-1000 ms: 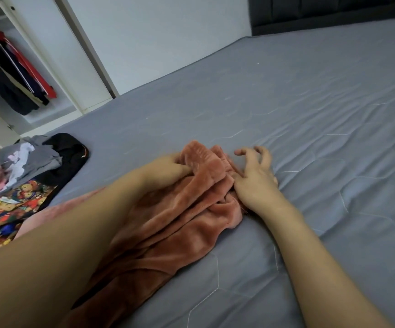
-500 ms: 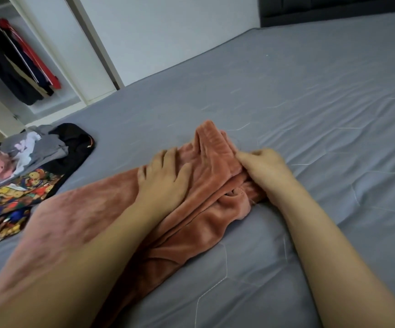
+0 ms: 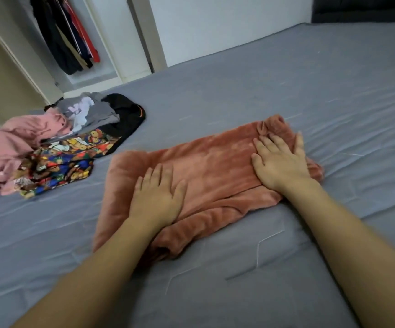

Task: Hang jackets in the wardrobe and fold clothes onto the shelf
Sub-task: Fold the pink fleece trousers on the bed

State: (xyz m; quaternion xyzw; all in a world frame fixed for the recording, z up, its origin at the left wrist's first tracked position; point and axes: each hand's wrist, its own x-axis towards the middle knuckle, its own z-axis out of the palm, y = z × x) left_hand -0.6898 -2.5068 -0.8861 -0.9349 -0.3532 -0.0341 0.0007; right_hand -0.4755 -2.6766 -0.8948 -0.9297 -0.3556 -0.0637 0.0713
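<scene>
A rust-orange fleece garment (image 3: 213,166) lies folded and spread on the grey bed sheet (image 3: 286,91). My left hand (image 3: 158,197) presses flat on its near left part, fingers straight. My right hand (image 3: 279,162) lies flat on its right end, fingers spread. A pile of loose clothes sits at the left: a pink garment (image 3: 14,143), a grey one (image 3: 92,112), a black one (image 3: 127,117) and a colourful cartoon print (image 3: 66,162). Dark and red jackets (image 3: 66,34) hang in the open white wardrobe (image 3: 111,43) at the upper left.
The bed stretches far to the right and toward me. A dark headboard (image 3: 362,8) stands at the top right. A white wall panel (image 3: 215,27) rises behind the bed's far edge. A beige wardrobe door (image 3: 4,74) stands open at the left.
My hands let go of the bunched fleece and now press flat on it. The garment has been spread out leftward and smoothed. The view has swung left, showing more of the clothes pile.
</scene>
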